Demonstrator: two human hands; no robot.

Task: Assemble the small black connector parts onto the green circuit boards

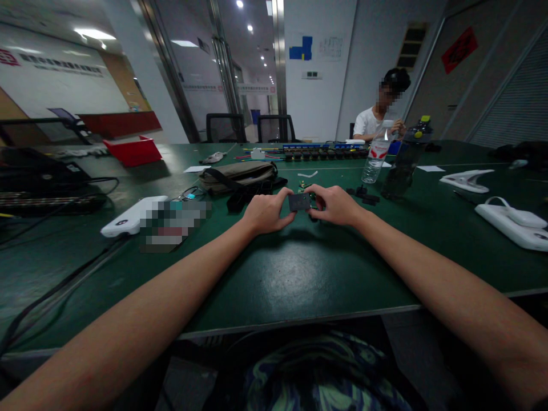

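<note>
Between my two hands, just above the green table (295, 279), is a small black rectangular box-like part (299, 201). My left hand (269, 213) pinches its left end between thumb and fingers. At the right end, my right hand (334, 204) grips the same part with its thumb and index finger. Small green pieces (303, 186) show just behind the part, too small to make out. Dark loose pieces (363, 194) lie to the right of my right hand. Beyond my left hand lies a black open tray-like piece (240, 200).
A grey-brown pouch (240, 176) lies behind my left hand. A clear water bottle (375, 157) and a dark bottle (405, 162) stand at right. White devices (132, 217) with cables lie left. Across the table sits a person (372, 123) near a row of black parts (325, 153).
</note>
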